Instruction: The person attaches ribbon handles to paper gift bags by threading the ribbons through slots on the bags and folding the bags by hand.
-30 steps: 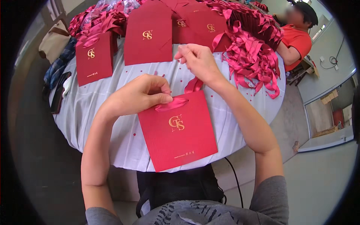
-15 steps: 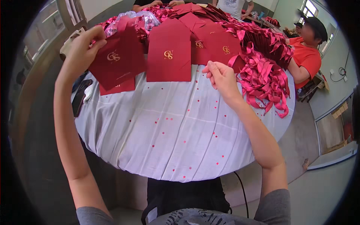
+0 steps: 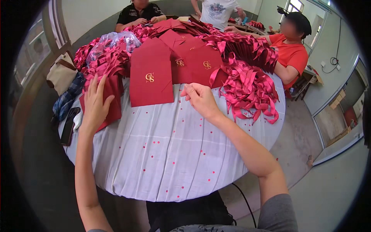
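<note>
My left hand [image 3: 96,101] lies with fingers stretched out over flat red paper bags [image 3: 113,109] at the table's left side, and it hides part of them. My right hand [image 3: 201,101] hovers near the middle, thumb and fingertips pressed together; whether something small is between them I cannot make out. Just beyond and left of it lies a tall flat red paper piece [image 3: 151,89] with a gold emblem. More red pieces [image 3: 197,63] with gold emblems overlap behind it. To the right of my right hand is a loose heap of shiny red ribbons [image 3: 251,91].
A round table under a white cloth [image 3: 162,166] bears scattered small red dots. At its left edge are a phone [image 3: 70,127], a dark folded umbrella [image 3: 68,98] and a beige bag [image 3: 63,73]. Clear plastic [image 3: 112,44] lies behind. Three people are around the far side.
My left hand has laid the red bag it held down on the left pile and let go, its fingers now spread. My right hand stays pinched. The view has shifted to the right.
</note>
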`<action>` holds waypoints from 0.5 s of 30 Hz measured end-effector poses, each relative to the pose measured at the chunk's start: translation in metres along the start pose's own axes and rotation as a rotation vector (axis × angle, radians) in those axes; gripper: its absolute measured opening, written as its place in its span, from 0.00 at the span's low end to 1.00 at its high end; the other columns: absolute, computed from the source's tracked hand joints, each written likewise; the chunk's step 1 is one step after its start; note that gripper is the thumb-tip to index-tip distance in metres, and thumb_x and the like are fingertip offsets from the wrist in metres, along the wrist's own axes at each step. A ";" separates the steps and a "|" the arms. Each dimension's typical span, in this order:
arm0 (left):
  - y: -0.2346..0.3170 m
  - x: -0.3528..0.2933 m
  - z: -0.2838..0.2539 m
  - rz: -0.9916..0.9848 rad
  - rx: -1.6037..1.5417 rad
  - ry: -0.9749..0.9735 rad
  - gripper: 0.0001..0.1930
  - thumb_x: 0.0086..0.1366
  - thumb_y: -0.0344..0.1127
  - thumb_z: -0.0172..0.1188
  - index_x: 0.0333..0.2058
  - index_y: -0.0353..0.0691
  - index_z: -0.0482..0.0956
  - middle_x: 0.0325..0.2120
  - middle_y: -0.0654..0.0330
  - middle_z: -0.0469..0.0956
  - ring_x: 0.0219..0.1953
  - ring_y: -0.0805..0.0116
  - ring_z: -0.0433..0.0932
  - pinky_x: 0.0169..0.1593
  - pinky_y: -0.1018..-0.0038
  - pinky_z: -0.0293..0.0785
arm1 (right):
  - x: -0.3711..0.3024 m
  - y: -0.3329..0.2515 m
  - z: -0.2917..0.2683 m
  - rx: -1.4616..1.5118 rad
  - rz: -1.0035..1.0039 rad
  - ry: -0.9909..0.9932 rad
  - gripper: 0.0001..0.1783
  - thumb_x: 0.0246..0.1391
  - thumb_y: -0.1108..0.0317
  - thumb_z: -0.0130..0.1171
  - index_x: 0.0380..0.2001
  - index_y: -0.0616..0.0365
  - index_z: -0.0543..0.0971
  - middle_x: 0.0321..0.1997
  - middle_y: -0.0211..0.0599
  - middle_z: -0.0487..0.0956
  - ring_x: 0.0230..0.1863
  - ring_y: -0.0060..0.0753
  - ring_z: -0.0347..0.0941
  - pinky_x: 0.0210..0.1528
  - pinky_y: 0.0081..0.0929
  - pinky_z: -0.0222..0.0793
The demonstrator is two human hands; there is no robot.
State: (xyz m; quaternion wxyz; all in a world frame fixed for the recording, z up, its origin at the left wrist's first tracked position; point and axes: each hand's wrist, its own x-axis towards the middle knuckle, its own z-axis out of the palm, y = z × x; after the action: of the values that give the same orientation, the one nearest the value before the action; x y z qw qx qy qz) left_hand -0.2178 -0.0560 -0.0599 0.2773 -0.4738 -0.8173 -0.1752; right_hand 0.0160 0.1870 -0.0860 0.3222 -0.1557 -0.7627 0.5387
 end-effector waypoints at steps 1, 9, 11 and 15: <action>0.011 0.008 -0.002 0.066 -0.110 0.049 0.31 0.58 0.33 0.58 0.60 0.42 0.59 0.61 0.47 0.58 0.63 0.47 0.56 0.62 0.57 0.54 | 0.000 0.001 -0.004 -0.014 -0.010 -0.009 0.19 0.62 0.58 0.47 0.26 0.62 0.78 0.18 0.25 0.71 0.17 0.12 0.60 0.19 0.16 0.55; 0.048 0.038 0.051 -0.158 -0.352 -0.095 0.28 0.60 0.33 0.55 0.58 0.29 0.59 0.53 0.38 0.66 0.58 0.45 0.64 0.60 0.64 0.60 | -0.003 0.008 0.004 -0.041 0.054 -0.236 0.25 0.60 0.63 0.49 0.58 0.60 0.65 0.53 0.36 0.72 0.46 0.23 0.70 0.42 0.22 0.70; 0.052 0.046 0.060 -0.390 -0.486 -0.202 0.29 0.60 0.35 0.57 0.58 0.32 0.60 0.50 0.41 0.71 0.54 0.51 0.70 0.56 0.68 0.64 | -0.002 0.014 0.009 0.027 0.076 -0.300 0.29 0.58 0.63 0.52 0.61 0.62 0.61 0.57 0.38 0.69 0.48 0.25 0.69 0.48 0.25 0.68; 0.062 0.048 0.064 -0.394 -0.461 -0.255 0.30 0.61 0.37 0.56 0.59 0.32 0.59 0.49 0.43 0.72 0.53 0.55 0.71 0.55 0.70 0.65 | -0.007 0.014 0.010 -0.016 0.049 -0.312 0.35 0.53 0.58 0.57 0.60 0.63 0.61 0.48 0.47 0.75 0.45 0.29 0.73 0.49 0.29 0.67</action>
State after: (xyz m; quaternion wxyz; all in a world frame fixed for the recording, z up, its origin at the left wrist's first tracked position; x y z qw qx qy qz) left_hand -0.2010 0.0422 -0.0786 0.0190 -0.3750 -0.8602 -0.3452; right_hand 0.0125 0.1809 -0.1035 0.1852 -0.0912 -0.8037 0.5581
